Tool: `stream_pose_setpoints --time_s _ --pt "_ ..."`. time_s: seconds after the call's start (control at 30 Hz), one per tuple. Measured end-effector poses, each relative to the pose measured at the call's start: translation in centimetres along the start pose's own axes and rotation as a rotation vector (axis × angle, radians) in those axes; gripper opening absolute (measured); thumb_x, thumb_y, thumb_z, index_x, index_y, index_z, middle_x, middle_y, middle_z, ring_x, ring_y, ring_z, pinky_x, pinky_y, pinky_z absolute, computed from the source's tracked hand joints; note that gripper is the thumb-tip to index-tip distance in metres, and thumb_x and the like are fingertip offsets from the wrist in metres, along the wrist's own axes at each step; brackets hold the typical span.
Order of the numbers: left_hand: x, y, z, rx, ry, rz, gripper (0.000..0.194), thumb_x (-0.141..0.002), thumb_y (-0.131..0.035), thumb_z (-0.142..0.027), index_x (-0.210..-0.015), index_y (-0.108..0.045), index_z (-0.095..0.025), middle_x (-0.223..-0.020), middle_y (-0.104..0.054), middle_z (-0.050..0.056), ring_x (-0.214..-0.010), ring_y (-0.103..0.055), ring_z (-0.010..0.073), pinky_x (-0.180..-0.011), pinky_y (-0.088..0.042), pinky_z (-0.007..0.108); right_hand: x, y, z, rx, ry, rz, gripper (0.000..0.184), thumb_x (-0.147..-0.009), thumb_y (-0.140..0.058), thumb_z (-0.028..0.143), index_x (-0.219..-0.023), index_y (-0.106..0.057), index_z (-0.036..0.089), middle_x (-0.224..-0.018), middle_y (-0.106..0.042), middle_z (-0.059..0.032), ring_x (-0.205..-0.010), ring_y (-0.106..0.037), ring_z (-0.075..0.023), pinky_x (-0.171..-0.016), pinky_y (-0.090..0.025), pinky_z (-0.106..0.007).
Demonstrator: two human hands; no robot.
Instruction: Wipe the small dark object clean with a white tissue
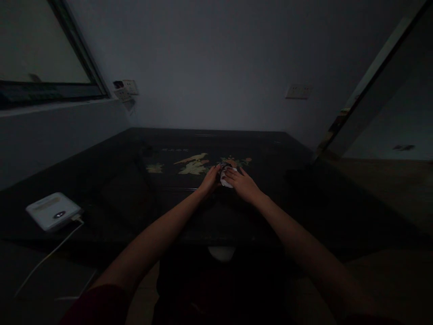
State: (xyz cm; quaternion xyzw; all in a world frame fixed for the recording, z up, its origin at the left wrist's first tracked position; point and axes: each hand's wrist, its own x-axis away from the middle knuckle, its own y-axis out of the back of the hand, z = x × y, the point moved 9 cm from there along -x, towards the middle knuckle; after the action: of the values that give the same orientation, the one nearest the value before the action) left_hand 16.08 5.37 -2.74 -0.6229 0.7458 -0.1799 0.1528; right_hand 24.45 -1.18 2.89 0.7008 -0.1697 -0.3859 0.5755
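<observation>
The room is dim. Both arms reach forward over a dark lacquered table (270, 149) with a pale bird and flower inlay (193, 164). My left hand (210, 179) and my right hand (242, 184) meet at the table's middle around a small dark object (223, 169) and a white cloth or paper (226, 181). The right hand's fingers are curled over the white piece. The left hand's fingertips pinch at the dark object. What the dark object is stays unclear.
A white power bank (53, 211) with a white cable (50, 255) lies at the table's left front. Wall sockets (126, 89) sit at the back left, another socket plate (298, 91) on the far wall. A window (40, 49) is at upper left.
</observation>
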Motion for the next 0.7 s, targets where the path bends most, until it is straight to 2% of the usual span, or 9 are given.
stream_pose_setpoints --time_s 0.17,0.27,0.37,0.47,0.57,0.7 --pt "0.3 0.0 -0.2 -0.007 0.008 -0.027 0.025 -0.081 -0.059 -0.04 -0.095 -0.06 -0.019 -0.091 -0.067 0.004 -0.071 -0.062 0.0139 -0.058 -0.047 0.023 0.0 -0.1 0.1 0.001 -0.029 -0.004 0.045 -0.088 -0.042 0.003 -0.127 -0.058 0.02 -0.14 -0.053 -0.0121 -0.137 -0.039 -0.0229 -0.112 -0.026 -0.053" --pt "0.6 0.0 -0.4 -0.045 0.014 -0.043 0.027 -0.079 -0.061 -0.043 -0.092 -0.06 -0.019 -0.085 -0.065 0.002 -0.067 -0.061 0.0135 -0.055 -0.045 0.022 0.1 -0.3 0.1 -0.112 -0.074 0.006 0.048 -0.085 -0.04 0.001 -0.127 -0.058 0.017 -0.138 -0.055 -0.0118 -0.135 -0.042 -0.0219 -0.11 -0.032 -0.045" --pt "0.9 0.2 -0.6 -0.091 0.018 -0.07 0.026 -0.08 -0.061 -0.044 -0.09 -0.059 -0.019 -0.081 -0.064 0.001 -0.065 -0.06 0.0131 -0.051 -0.044 0.02 0.2 -0.9 -0.4 -0.309 -0.182 -0.008 0.047 -0.082 -0.04 0.0 -0.122 -0.06 0.013 -0.13 -0.06 -0.0139 -0.124 -0.053 -0.0216 -0.102 -0.041 -0.036" --pt "1.1 0.3 -0.9 -0.122 0.019 -0.095 0.023 -0.084 -0.057 -0.041 -0.09 -0.059 -0.019 -0.079 -0.062 0.001 -0.064 -0.058 0.0125 -0.048 -0.042 0.018 0.0 -2.1 -1.4 -0.535 -0.312 -0.008 0.034 -0.081 -0.042 0.004 -0.103 -0.066 0.01 -0.104 -0.07 -0.0142 -0.098 -0.064 -0.0233 -0.087 -0.047 -0.034" --pt "1.2 0.2 -1.0 -0.11 0.013 -0.1 0.022 -0.085 -0.056 -0.04 -0.091 -0.059 -0.019 -0.081 -0.062 0.002 -0.067 -0.058 0.0128 -0.048 -0.042 0.017 -0.4 -2.8 -1.9 -0.833 -0.358 -0.059 0.025 -0.084 -0.045 0.013 -0.097 -0.067 0.009 -0.09 -0.07 -0.0095 -0.084 -0.064 -0.0211 -0.079 -0.048 -0.032" --pt "1.2 0.1 -1.0 -0.076 0.005 -0.08 0.023 -0.083 -0.058 -0.04 -0.092 -0.058 -0.018 -0.081 -0.06 0.002 -0.065 -0.057 0.012 -0.047 -0.043 0.018 -0.5 -3.0 -2.6 -1.089 -0.411 -0.15 0.027 -0.086 -0.048 0.022 -0.103 -0.065 0.009 -0.091 -0.069 -0.0068 -0.084 -0.061 -0.0192 -0.08 -0.048 -0.032"
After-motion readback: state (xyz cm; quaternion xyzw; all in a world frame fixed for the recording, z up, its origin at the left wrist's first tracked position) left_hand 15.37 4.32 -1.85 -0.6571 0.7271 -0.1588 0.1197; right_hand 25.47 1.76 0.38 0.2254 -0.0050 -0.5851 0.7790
